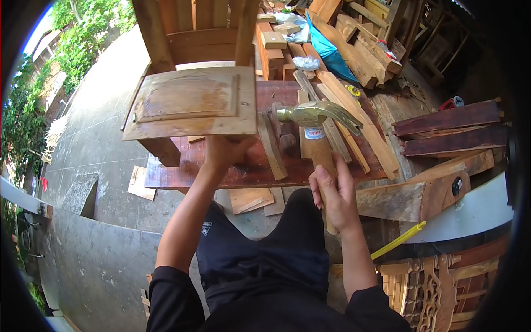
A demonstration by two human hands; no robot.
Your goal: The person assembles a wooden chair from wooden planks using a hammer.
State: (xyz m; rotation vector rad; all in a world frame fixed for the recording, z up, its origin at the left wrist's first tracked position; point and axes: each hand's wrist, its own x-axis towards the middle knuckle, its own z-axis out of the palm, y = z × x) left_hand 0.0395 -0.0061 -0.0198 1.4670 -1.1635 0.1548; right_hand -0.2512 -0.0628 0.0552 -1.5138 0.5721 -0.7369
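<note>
Wooden panel (191,103) hiding left hand's (225,152) fingers, right hand (334,193) gripping hammer (316,130)

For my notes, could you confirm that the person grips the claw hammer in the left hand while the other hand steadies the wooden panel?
Not quite: the head view shows the claw hammer in the right hand; it is the left hand that steadies the wooden panel.
</note>
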